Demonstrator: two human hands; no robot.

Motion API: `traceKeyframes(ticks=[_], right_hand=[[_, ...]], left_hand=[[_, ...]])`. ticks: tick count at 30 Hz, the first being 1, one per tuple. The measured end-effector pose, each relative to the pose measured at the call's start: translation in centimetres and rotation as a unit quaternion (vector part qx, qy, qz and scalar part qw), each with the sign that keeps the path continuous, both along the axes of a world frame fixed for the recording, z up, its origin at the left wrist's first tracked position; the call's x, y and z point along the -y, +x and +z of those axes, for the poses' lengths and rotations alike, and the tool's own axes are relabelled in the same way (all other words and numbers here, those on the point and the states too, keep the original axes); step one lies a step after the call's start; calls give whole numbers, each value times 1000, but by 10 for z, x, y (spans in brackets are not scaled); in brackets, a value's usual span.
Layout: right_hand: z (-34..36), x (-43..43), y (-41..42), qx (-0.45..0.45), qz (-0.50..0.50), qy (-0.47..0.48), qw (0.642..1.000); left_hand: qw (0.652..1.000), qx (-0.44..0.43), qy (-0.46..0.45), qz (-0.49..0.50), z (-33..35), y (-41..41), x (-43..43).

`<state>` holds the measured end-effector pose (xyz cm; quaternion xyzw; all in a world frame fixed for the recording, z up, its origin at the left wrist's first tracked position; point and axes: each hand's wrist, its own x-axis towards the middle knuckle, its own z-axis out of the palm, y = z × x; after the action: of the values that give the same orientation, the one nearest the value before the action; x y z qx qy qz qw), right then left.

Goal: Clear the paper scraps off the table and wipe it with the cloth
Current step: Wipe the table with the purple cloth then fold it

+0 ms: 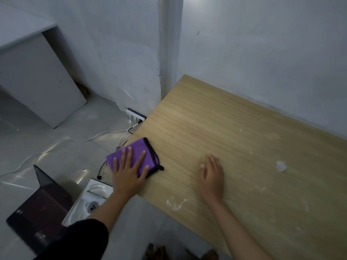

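Left hand (pixel 129 173) presses the folded purple cloth with black trim (pixel 139 156) flat, fingers straight, at the light wooden surface's (pixel 216 119) left edge. Right hand (pixel 212 175) rests flat, holding nothing. Wiping seems underway; a white crumpled scrap (pixel 281 165) and smears remain at right.

- The left hand (pixel 129 177) is bare, with slim fingers and short-cut nails; all five fingertips show.
- The left forearm (pixel 110 203) is uncovered from the wrist back to the elbow, slender, and slightly blurred along its edges.
- A black sleeve (pixel 84 239) covers the left upper arm at the near left. The fabric is plain, dark and loose, and its hem forms a soft rounded edge just above the elbow.
- The right hand (pixel 212 177) is bare as well, its nails short.
- The right forearm (pixel 238 226) is uncovered along its whole visible length; what is worn above it lies outside the frame at the near edge.
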<state>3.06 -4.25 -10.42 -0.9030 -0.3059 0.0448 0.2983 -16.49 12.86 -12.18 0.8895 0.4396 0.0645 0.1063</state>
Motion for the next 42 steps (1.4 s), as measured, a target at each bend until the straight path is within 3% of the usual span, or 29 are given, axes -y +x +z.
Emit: traceKeyframes(ticks=[3,5,7,10,14,17,20,22,24,28,30,32,36,39,42], right_hand=[[18,-7,-26,12,58,75,995],[24,-7,-49,-28,158,91,983],[16,0,-68,-52,248,67,965],[-8,23,-76,24,289,-16,957],[-19,33,-34,75,235,-91,965],[-15,27,19,43,50,-82,994],[-7,6,40,-9,-94,-79,992],[-5,-16,26,-6,-54,-73,996],[-9,-37,2,3,49,-78,996],[-5,-56,-2,32,202,-115,972],[-10,-57,31,66,191,-135,970],[-11,-56,72,76,111,-167,977],[-4,-63,146,-29,-39,-200,979],[-5,-83,149,27,11,-178,984],[-13,-88,149,78,153,-173,970]], left_hand=[[986,50,-21,-159,1,14,43],[958,108,-95,-247,5,26,69],[939,188,-184,-222,9,34,82],[938,259,-200,-110,14,37,77],[965,191,-143,-113,16,32,50],[978,133,-123,-101,15,34,34],[984,106,-114,-91,13,40,25],[985,86,-115,-98,11,50,20],[984,82,-109,-119,9,64,18],[980,87,-126,-129,11,100,11],[980,85,-118,-134,14,118,2],[980,79,-104,-152,18,137,-9],[981,79,-100,-145,25,182,-26],[982,81,-93,-141,25,216,-32],[982,80,-106,-136,20,245,-38]])
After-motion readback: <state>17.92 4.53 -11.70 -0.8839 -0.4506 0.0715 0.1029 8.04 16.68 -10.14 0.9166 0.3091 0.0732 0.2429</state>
